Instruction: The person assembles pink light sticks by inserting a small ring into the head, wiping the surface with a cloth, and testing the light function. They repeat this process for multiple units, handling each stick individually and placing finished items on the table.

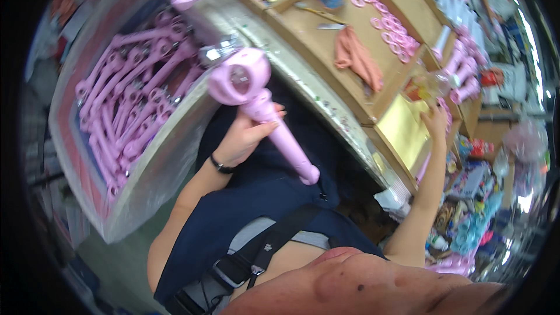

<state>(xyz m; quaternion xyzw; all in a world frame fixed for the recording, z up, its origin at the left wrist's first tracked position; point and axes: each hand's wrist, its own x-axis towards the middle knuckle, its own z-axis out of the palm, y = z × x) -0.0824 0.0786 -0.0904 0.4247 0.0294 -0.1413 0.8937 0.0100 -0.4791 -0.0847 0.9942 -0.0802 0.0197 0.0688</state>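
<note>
My left hand (248, 134) is closed around the neck of a pink plastic piece (287, 147) with a long tubular handle and a round, hollow head. The head points away from me and the handle's rounded end towards the lower right. Out to the right, my right hand (434, 121) reaches over a cardboard tray, thumb and a finger spread apart. Its fingertips are close to a clear plastic container (434, 84) with red and yellow on it; whether they touch it is unclear. Pink parts (448, 118) lie just beyond that hand.
A plastic-lined bin (160, 178) at the left holds many similar pink pieces (131, 99). On the workbench (318, 102), a cardboard tray (309, 38) holds pink rings (394, 32), an orange glove (354, 58) and a brush (321, 13). A metal fixture (221, 51) sits at the bench edge.
</note>
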